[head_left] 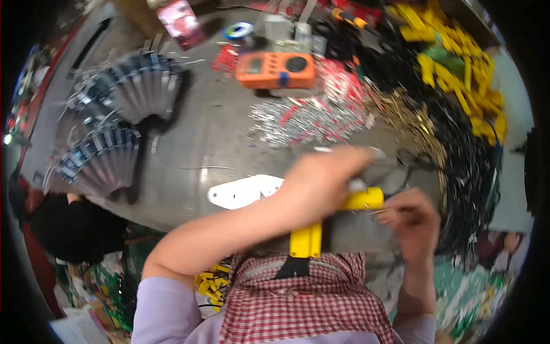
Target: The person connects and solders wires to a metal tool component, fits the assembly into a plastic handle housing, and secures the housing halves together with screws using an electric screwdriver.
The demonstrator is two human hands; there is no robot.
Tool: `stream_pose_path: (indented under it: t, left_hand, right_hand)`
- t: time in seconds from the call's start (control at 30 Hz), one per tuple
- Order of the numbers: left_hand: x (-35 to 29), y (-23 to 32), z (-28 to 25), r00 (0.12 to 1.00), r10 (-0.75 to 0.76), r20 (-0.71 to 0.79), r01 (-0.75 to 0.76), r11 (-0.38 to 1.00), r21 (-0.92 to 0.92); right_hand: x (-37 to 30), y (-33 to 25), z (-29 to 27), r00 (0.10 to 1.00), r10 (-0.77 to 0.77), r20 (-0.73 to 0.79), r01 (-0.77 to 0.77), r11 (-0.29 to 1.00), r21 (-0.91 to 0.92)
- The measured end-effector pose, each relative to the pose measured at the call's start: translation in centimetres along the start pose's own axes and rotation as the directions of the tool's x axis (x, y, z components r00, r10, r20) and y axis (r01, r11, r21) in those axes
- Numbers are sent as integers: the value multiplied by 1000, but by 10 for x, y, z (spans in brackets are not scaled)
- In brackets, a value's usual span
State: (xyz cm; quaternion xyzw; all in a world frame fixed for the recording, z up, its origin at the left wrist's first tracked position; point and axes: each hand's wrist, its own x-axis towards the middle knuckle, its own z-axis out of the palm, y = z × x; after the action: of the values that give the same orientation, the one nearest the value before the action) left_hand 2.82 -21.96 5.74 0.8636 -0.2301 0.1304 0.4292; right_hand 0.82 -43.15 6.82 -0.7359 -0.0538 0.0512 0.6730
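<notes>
My left hand, blurred, reaches across the bench above a yellow tube-like part; its fingertips are smeared, so their grip is unclear. Close to that tube's right end, my right hand has its fingers pinched together. A thin strand shows at its fingertips, but what they hold is too blurred to name. Under my left forearm lies a white flat plate with small holes. Two yellow strips extend toward me at the bench's front edge, with a black piece below them on my checkered apron.
Silver and red small parts lie heaped beyond my hands, behind them an orange meter. Black wires and yellow parts pile up on the right. Fanned grey parts are at left, near a person in black.
</notes>
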Motion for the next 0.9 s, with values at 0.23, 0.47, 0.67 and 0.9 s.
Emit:
stream_pose_path:
  t: [0.23,0.47,0.67,0.9]
  left_hand:
    - [1,-19,-10,897,-267,353,349,916,-195]
    - [-9,-25,-8,956,-179,232,209,971,-113]
    - [-14,-25,-6,932,-319,171,361,806,-468]
    - [-11,-18,-4,978,0,207,-19,996,88]
  right_hand:
    - [-30,39,-4,912,-293,286,409,618,-671]
    - [-23,27,45,854,-471,221,505,646,-573]
    - [-25,35,53,855,-454,252,513,662,-546]
    - [-1,33,47,730,-526,436,681,502,-533]
